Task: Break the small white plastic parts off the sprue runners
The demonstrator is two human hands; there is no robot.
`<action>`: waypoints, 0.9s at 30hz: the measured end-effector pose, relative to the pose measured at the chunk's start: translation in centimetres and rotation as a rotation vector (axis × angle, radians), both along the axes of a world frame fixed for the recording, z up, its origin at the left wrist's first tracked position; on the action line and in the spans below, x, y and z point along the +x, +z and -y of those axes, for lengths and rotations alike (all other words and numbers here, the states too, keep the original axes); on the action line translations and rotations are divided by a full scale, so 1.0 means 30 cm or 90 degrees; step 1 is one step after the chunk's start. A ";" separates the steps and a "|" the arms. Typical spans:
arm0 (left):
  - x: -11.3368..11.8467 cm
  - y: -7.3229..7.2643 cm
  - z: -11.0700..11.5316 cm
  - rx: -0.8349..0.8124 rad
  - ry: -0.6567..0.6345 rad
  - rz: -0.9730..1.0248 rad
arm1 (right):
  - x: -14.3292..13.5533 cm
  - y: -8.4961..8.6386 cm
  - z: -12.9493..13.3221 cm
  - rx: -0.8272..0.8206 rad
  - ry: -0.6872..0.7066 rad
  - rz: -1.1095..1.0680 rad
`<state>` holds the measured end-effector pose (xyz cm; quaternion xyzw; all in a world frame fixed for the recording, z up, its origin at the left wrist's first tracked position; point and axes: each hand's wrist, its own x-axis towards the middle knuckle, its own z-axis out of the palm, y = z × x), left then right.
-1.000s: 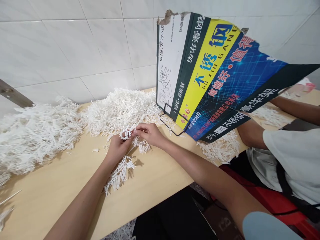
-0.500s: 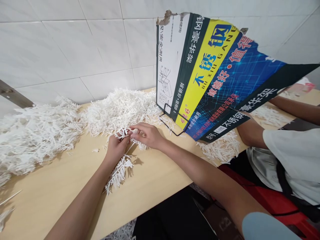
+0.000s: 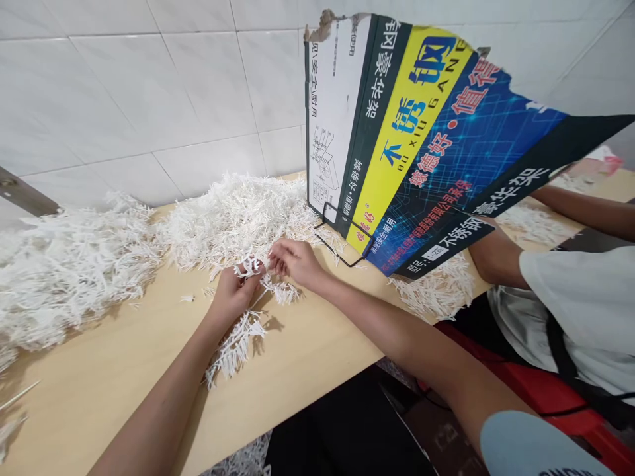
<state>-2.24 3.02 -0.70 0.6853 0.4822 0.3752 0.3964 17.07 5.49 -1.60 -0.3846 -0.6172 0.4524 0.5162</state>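
On the pale wood-toned worktop (image 3: 307, 357), the left hand (image 3: 232, 291) pinches a small, white, branching, plastic-looking piece (image 3: 249, 267); the right hand (image 3: 297, 262) curls just beside it, and whether it grips anything I cannot tell. That piece seems mid-handling. A white fringed cluster (image 3: 236, 349) near the left hand may be done; the large, white, tangled heap (image 3: 238, 215) behind looks largely left to work through.

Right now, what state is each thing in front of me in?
Left hand: closed on the white piece.
Right hand: curled near it, contact unclear.
White piece: held, branching.
Left pile: loosely heaped.
Middle pile: loosely heaped.
Cardboard panel: standing, top edge torn.
Black wire: bent.
Table: partly covered.
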 end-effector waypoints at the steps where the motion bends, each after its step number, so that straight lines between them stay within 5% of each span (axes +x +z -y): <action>1: 0.002 0.002 0.004 0.000 0.001 0.016 | 0.006 0.000 -0.009 -0.025 -0.016 -0.047; 6: 0.007 -0.008 -0.001 -0.018 0.053 0.098 | 0.030 0.025 -0.014 0.066 -0.086 0.022; 11: -0.004 -0.024 -0.021 0.050 0.069 0.028 | 0.002 0.040 0.026 0.132 0.017 0.148; 21: 0.027 0.029 0.008 -0.025 -0.016 0.136 | -0.019 0.004 0.008 -0.103 0.124 -0.132; 27: 0.019 0.017 0.001 -0.041 0.041 0.142 | -0.019 0.008 0.018 -0.089 0.176 -0.080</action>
